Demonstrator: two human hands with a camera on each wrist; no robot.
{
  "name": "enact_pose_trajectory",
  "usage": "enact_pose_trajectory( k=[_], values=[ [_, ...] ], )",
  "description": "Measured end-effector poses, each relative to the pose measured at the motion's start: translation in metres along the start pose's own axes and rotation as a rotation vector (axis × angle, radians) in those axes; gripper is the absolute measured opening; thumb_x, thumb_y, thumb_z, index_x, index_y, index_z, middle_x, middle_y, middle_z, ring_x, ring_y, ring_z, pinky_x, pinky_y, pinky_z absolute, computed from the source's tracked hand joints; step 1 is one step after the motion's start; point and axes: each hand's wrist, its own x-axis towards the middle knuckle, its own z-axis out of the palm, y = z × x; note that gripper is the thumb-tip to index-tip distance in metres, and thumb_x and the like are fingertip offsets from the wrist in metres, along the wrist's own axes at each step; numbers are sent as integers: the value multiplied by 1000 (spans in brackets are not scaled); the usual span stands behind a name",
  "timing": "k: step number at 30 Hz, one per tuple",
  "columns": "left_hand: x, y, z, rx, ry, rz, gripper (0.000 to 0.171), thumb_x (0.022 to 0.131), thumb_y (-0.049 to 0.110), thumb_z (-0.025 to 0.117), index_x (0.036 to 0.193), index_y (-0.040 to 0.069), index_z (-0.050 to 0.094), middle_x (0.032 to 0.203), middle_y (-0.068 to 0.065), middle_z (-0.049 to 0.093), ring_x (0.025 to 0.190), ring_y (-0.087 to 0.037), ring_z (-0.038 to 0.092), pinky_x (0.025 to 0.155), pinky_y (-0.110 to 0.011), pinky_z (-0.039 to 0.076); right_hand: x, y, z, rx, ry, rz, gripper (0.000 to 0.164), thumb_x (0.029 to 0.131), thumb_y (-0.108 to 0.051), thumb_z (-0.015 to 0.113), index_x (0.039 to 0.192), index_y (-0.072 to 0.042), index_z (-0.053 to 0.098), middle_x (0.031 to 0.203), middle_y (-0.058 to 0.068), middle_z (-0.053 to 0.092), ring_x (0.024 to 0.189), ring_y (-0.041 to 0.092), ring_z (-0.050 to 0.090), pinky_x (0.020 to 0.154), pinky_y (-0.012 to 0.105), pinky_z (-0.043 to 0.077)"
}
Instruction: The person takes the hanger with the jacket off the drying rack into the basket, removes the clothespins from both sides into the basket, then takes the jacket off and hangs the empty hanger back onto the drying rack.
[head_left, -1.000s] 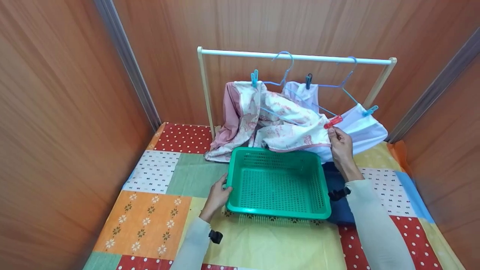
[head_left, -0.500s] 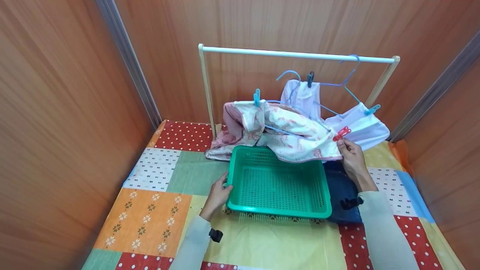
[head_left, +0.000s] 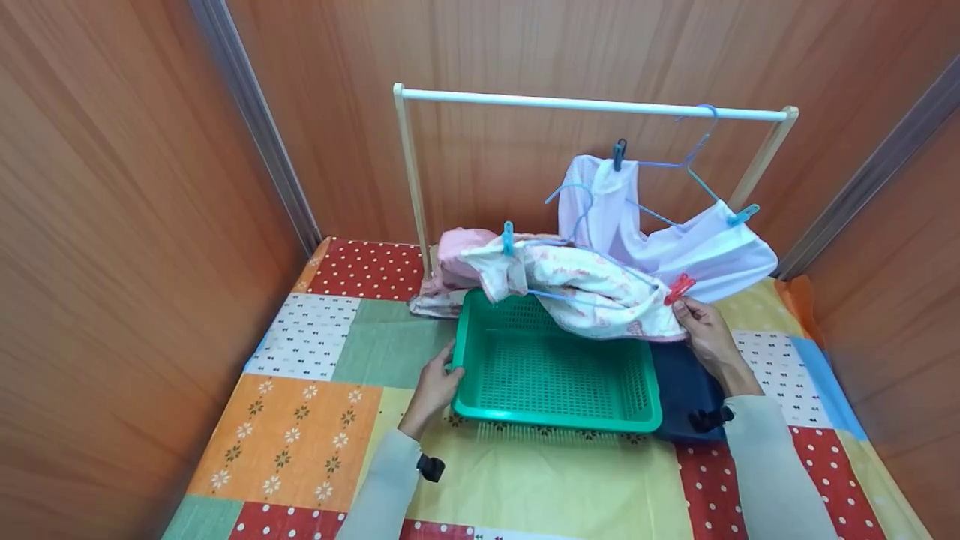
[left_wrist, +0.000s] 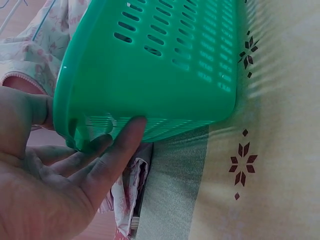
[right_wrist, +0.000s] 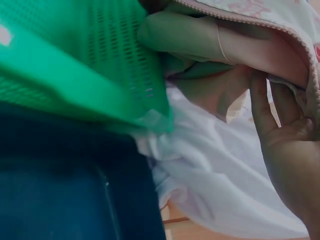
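Observation:
My left hand point(head_left: 435, 384) grips the left rim of a green plastic basket point(head_left: 555, 423), the thumb over the edge and fingers along the outer wall point(left_wrist: 135, 75). With my right hand point(head_left: 712, 341) I pinch the corner of a white cloth with pink print point(head_left: 585, 281), just below a red clothespin point(head_left: 681, 288). That cloth is clipped to a blue hanger point(head_left: 589, 201), whose hook is off the rail. A light blue clothespin point(head_left: 508, 238) holds its other end. The cloth sags over the basket's back part, and its pink underside point(right_wrist: 260, 45) shows in the right wrist view.
Behind the basket stands a rack with a white rail point(head_left: 525, 99). A white cloth point(head_left: 712, 259) hangs there on another hanger point(head_left: 697, 150), with a dark clothespin point(head_left: 619, 154) and a blue one point(head_left: 742, 215). A navy tray point(head_left: 682, 397) lies right of the basket on the patchwork sheet point(head_left: 300, 435).
The hanger with the printed cloth has come off the rail and dropped down and forward over the basket. My right hand has moved down and right with it; my left stays on the basket.

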Motion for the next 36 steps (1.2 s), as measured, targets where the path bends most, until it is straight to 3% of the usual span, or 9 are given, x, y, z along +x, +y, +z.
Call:
enact_pose_trajectory(
  k=[9, 16, 21, 25, 32, 36],
  values=[
    [-3, -2, 2, -31, 3, -9, 58, 101, 13, 49, 155, 13, 28, 150, -20, 44, 136, -35, 46, 106, -53, 43, -12, 16, -7, -136, -29, 52, 25, 104, -20, 47, 108, -11, 69, 91, -10, 70, 82, 3, 63, 73, 18, 50],
    [-3, -5, 2, -14, 7, -17, 58, 101, 12, 48, 155, 12, 27, 151, -20, 43, 137, -35, 45, 107, -53, 42, -14, 26, -7, -274, -36, 46, 32, 104, -15, 47, 115, 10, 63, 87, -11, 68, 78, 2, 60, 70, 18, 49],
    [-2, -3, 3, -26, 10, -27, 59, 101, 12, 49, 156, 13, 27, 152, -19, 42, 137, -35, 45, 108, -54, 41, -16, 21, 0, -356, -73, -16, 27, 103, -7, 46, 105, 15, 62, 68, 8, 54, 62, 9, 49, 59, 21, 42],
    [-1, -3, 2, 1, 13, -20, 58, 101, 12, 49, 155, 11, 28, 152, -18, 43, 135, -34, 47, 107, -53, 43, -20, 10, 10, -469, -57, -37, 24, 101, -4, 48, 101, 14, 64, 65, 23, 45, 55, 10, 41, 55, 21, 38],
    [0, -2, 2, -27, 27, -47, 58, 101, 14, 49, 155, 13, 28, 152, -18, 43, 136, -35, 47, 108, -54, 42, -18, 10, 18, -527, -15, 13, 27, 101, -7, 51, 114, 13, 64, 67, 26, 48, 53, 4, 41, 51, 21, 38],
    [-1, -3, 4, -3, 40, -43, 56, 101, 15, 50, 154, 13, 31, 149, -18, 46, 134, -34, 49, 107, -54, 43, -19, 14, 15, -518, -10, 27, 25, 100, -7, 53, 110, 13, 65, 67, 25, 49, 53, 5, 42, 51, 20, 38]
  ],
)
